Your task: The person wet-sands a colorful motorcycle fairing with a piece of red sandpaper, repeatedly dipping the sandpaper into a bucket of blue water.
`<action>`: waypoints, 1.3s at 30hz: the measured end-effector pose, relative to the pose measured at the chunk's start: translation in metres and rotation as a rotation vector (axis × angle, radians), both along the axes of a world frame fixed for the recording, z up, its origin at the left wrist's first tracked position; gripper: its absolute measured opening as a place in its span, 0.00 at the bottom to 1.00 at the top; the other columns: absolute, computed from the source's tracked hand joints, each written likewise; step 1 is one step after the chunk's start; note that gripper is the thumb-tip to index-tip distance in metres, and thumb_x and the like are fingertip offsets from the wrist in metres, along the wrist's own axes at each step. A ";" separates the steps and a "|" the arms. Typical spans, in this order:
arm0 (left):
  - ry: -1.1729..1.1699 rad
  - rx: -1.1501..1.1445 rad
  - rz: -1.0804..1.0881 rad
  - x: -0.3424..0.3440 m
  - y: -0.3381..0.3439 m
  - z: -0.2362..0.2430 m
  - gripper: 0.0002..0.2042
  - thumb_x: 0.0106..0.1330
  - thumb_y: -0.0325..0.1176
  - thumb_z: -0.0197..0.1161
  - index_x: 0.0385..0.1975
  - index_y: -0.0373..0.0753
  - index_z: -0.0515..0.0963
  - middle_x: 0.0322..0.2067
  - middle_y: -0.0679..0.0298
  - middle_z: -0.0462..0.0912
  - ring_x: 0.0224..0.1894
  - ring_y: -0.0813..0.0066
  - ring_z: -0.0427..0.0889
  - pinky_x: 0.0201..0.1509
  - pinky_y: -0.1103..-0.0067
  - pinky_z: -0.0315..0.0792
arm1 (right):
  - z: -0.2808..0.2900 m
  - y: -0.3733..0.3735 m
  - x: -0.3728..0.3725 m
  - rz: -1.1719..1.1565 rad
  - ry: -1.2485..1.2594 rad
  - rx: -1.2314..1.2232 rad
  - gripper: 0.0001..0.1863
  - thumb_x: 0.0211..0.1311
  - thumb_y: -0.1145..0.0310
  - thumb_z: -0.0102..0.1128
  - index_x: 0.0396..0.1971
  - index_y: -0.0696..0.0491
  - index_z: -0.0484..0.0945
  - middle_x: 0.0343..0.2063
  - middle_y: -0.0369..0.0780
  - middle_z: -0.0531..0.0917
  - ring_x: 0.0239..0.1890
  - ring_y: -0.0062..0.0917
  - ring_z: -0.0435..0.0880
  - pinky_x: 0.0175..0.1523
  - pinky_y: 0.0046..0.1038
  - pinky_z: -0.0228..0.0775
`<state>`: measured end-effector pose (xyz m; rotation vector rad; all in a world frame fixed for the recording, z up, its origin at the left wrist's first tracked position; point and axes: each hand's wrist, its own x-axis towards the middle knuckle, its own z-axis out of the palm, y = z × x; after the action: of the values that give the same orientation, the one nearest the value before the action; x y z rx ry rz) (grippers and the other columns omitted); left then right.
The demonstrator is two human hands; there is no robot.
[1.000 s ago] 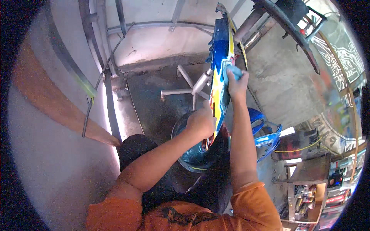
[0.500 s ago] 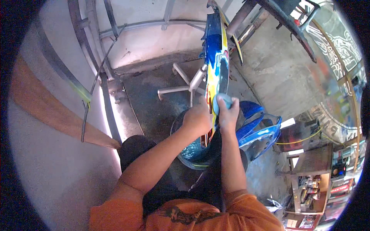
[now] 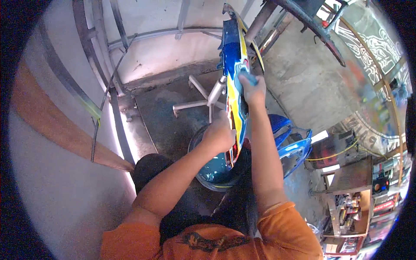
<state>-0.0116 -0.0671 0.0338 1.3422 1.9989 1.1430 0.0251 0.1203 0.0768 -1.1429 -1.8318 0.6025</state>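
Observation:
A long fairing panel [image 3: 232, 52] in blue, yellow and red stands upright in front of me. My left hand [image 3: 219, 135] is closed on its lower left edge. My right hand [image 3: 254, 92] holds a light blue pad [image 3: 247, 78] against the panel's middle, on the white-outlined patterned part. Below the panel's lower tip, between my dark-trousered legs, is a round bucket [image 3: 215, 187] with bluish liquid in it, partly hidden by the panel and my arms.
A silver wheeled stand [image 3: 190, 104] is behind the panel. Glossy blue body parts [image 3: 294, 147] lie right of my arm. A dark metal frame [image 3: 303, 17] juts in at upper right. A wooden beam [image 3: 65, 112] runs along the left; a cluttered shelf [image 3: 346, 212] is at lower right.
My right hand with the pad slid down the panel, then back up to its middle. The panel shows slightly further left in the view; my left hand still grips it.

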 end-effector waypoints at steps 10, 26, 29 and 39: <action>0.034 -0.127 0.073 0.003 -0.001 0.009 0.24 0.59 0.31 0.69 0.49 0.28 0.63 0.39 0.37 0.84 0.44 0.39 0.86 0.51 0.55 0.78 | -0.081 -0.077 0.072 -0.010 0.172 -0.140 0.24 0.59 0.58 0.76 0.33 0.55 0.66 0.30 0.39 0.72 0.36 0.25 0.69 0.46 0.30 0.69; -0.009 -0.094 0.018 0.004 0.007 0.001 0.30 0.60 0.35 0.71 0.52 0.26 0.60 0.41 0.32 0.82 0.46 0.35 0.84 0.52 0.53 0.77 | 0.014 0.039 -0.009 0.110 0.136 -0.293 0.29 0.58 0.53 0.75 0.47 0.61 0.79 0.40 0.44 0.85 0.39 0.25 0.84 0.45 0.28 0.76; 0.003 -0.084 0.027 -0.001 0.001 0.004 0.31 0.59 0.36 0.72 0.52 0.26 0.60 0.42 0.33 0.82 0.47 0.37 0.84 0.52 0.55 0.78 | -0.007 -0.002 0.013 0.235 0.287 -0.392 0.24 0.61 0.55 0.74 0.46 0.59 0.80 0.39 0.42 0.85 0.38 0.25 0.84 0.45 0.28 0.77; 0.015 -0.091 0.028 0.010 -0.002 0.016 0.40 0.52 0.41 0.79 0.56 0.27 0.60 0.45 0.37 0.81 0.47 0.35 0.83 0.54 0.56 0.77 | -0.056 -0.038 0.051 0.065 0.229 -0.234 0.23 0.60 0.56 0.72 0.39 0.64 0.83 0.33 0.49 0.87 0.35 0.29 0.85 0.46 0.33 0.76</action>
<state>-0.0018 -0.0693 0.0500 1.2849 2.0608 1.0440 0.0764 0.0823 0.0204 -1.1164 -1.6380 0.9654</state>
